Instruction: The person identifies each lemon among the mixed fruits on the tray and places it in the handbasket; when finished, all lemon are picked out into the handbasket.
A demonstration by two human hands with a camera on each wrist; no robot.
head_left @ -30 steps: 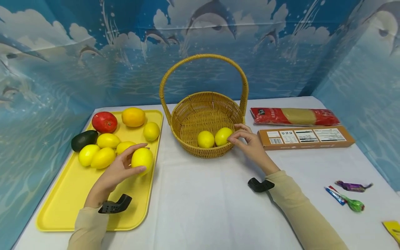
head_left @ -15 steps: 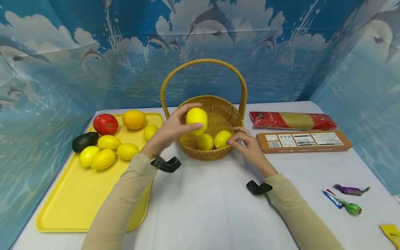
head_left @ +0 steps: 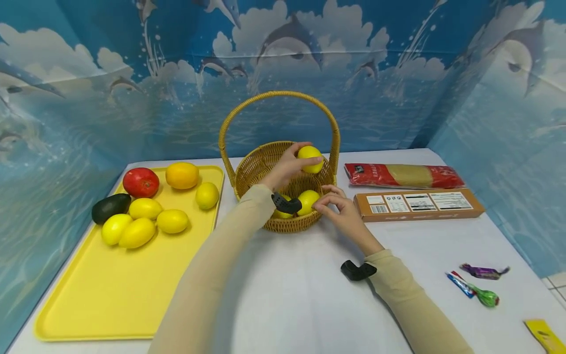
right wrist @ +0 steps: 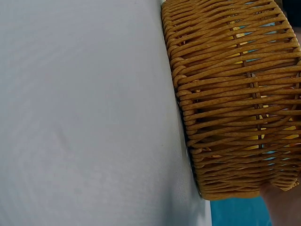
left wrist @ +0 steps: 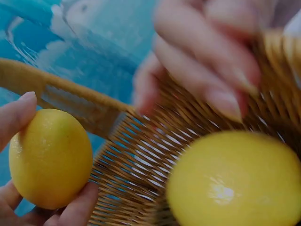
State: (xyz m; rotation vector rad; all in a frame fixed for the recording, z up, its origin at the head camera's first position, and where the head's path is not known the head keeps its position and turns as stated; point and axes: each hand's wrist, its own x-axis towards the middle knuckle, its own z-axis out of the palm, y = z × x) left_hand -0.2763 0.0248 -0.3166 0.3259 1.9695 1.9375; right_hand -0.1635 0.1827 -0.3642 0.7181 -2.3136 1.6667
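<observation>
My left hand point(head_left: 287, 169) grips a yellow lemon point(head_left: 311, 160) between thumb and fingers, above the right side of the wicker basket point(head_left: 289, 226). The same lemon shows close up in the left wrist view. Inside the basket lie two more lemons; the right one point(head_left: 308, 202) is plain to see, while the other is mostly hidden behind my left wrist and its black camera. At the basket's front right, my right hand point(head_left: 342, 211) holds the rim with curled fingers. In the right wrist view the woven wall point(right wrist: 240, 103) fills the right side.
A yellow tray point(head_left: 106, 295) on the left bears several lemons point(head_left: 172, 221), an avocado point(head_left: 110, 208), a red fruit point(head_left: 141, 182) and an orange-yellow fruit point(head_left: 182, 175). A red packet point(head_left: 404, 176), a brown box point(head_left: 417, 205) and wrapped sweets point(head_left: 484, 272) lie right.
My left hand has carried the lemon from over the tray rightward to above the basket. My right hand has stayed at the basket's rim.
</observation>
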